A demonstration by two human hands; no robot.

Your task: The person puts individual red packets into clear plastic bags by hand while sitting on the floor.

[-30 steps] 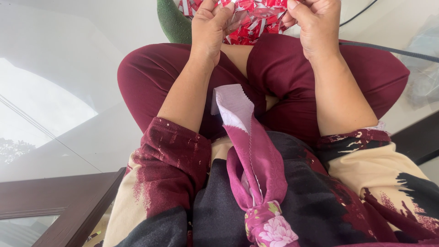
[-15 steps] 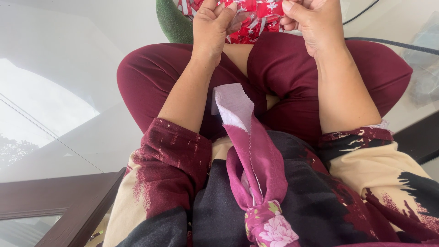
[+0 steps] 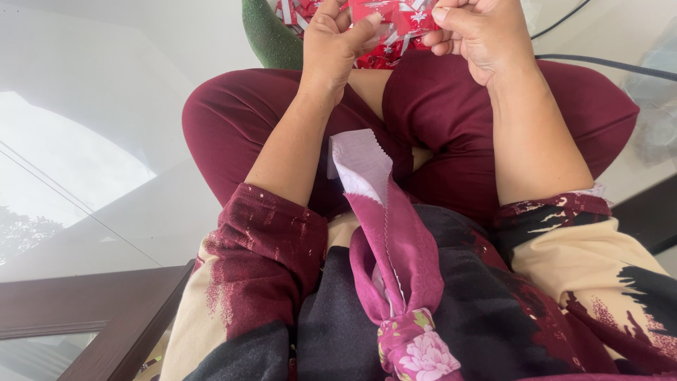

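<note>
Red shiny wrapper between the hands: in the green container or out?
Out: red shiny wrapper is pinched by left hand and right hand, beside the green container.

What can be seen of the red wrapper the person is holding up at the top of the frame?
The red wrapper looks like thin, glossy, crinkled foil or plastic, red with white markings. It is held above the lap, partly cut off by the frame's top edge. The left hand pinches its left side with thumb laid across it; the right hand grips its right end. More red-and-white wrappers lie just behind it. Whether it holds anything cannot be told.
</note>
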